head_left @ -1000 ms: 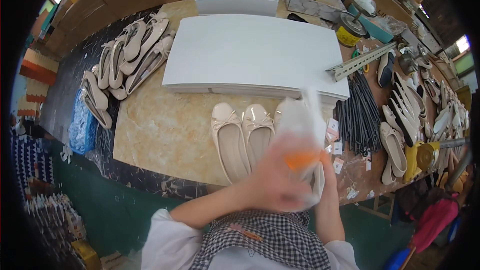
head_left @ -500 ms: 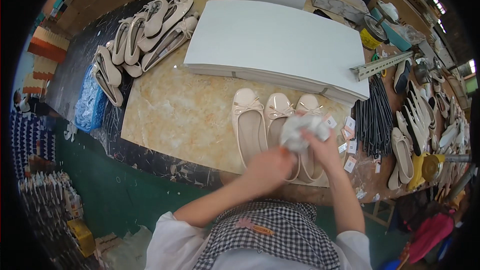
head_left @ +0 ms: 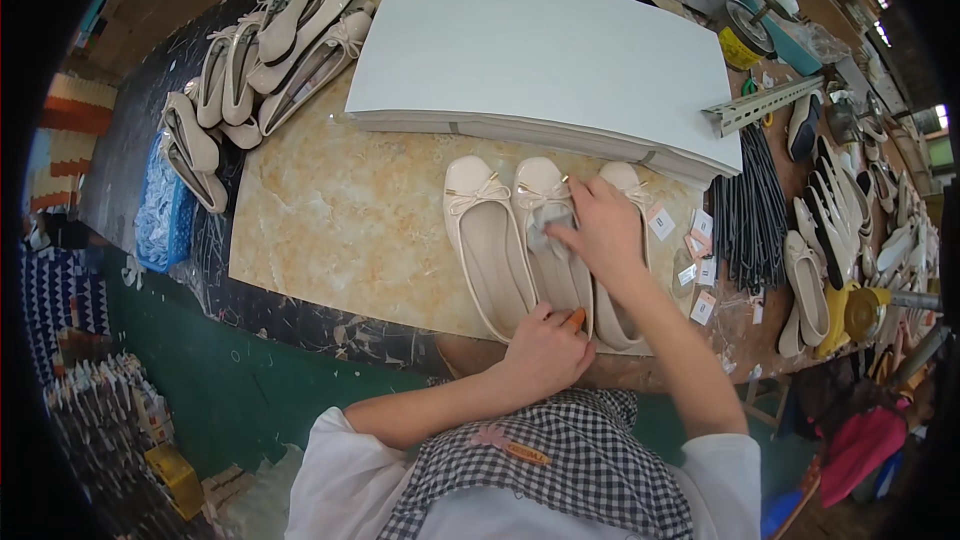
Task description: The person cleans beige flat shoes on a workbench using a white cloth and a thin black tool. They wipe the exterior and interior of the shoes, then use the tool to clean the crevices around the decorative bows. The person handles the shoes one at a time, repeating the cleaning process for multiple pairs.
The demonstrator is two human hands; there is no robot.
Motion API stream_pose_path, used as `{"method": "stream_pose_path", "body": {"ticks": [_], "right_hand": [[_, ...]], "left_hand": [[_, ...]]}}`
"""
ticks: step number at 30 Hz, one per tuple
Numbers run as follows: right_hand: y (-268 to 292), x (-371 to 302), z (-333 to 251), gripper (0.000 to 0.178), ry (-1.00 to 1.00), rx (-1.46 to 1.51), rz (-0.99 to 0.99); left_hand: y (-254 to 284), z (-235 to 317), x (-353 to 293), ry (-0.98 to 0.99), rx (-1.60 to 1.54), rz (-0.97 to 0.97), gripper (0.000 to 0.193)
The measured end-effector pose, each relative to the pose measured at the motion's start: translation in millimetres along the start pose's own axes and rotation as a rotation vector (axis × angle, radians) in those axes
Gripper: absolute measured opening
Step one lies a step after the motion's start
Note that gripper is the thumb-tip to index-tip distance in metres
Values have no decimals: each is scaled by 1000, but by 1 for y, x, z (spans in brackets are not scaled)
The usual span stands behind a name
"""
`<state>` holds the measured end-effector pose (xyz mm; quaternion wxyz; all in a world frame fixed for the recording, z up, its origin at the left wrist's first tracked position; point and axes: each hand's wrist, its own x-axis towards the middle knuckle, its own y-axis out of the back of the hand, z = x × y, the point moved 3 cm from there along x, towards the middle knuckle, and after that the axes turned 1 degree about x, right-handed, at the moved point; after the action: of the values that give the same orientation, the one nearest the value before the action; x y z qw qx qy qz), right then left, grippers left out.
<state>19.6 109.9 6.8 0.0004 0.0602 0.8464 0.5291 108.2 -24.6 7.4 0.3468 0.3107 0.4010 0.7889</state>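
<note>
Three beige flats with small bows stand side by side on a marbled board (head_left: 330, 225), toes pointing away from me: a left shoe (head_left: 487, 270), a middle shoe (head_left: 568, 285) and a right shoe (head_left: 624, 325). My right hand (head_left: 608, 235) reaches over the middle shoe, its fingers closed about a crumpled grey-white paper wad (head_left: 546, 230) in the front of the shoe's opening. Part of the wad is hidden by the fingers. At that shoe's heel, my left hand (head_left: 548, 348) is closed, with a small orange object (head_left: 574, 320) poking out of it; its kind is unclear.
Behind the shoes lies a thick stack of white sheets (head_left: 540, 50). More beige flats (head_left: 280, 50) are piled at the far left by a blue basket (head_left: 165, 205). Small tags (head_left: 702, 307), dark cords (head_left: 745, 230) and a slotted metal bar (head_left: 765, 105) are on the right.
The paper wad has gone from between my raised hands down into the middle shoe's opening, with my right hand on it. My left hand has come nearer to me, to the heel.
</note>
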Motion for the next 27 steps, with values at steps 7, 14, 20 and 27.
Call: {"method": "stream_pose_path", "body": {"ticks": [7, 14, 20, 27], "right_hand": [[-5, -5, 12, 50, -46, 82, 13], [44, -83, 26, 46, -58, 445, 39], [55, -104, 38, 50, -449, 1263, 229], [33, -111, -20, 36, -776, 1722, -102]], "left_hand": [[33, -37, 71, -143, 252, -9, 37], [77, -192, 207, 255, 484, 371, 48], [66, -77, 157, -101, 73, 162, 16], [100, -7, 46, -376, -452, 314, 17]]}}
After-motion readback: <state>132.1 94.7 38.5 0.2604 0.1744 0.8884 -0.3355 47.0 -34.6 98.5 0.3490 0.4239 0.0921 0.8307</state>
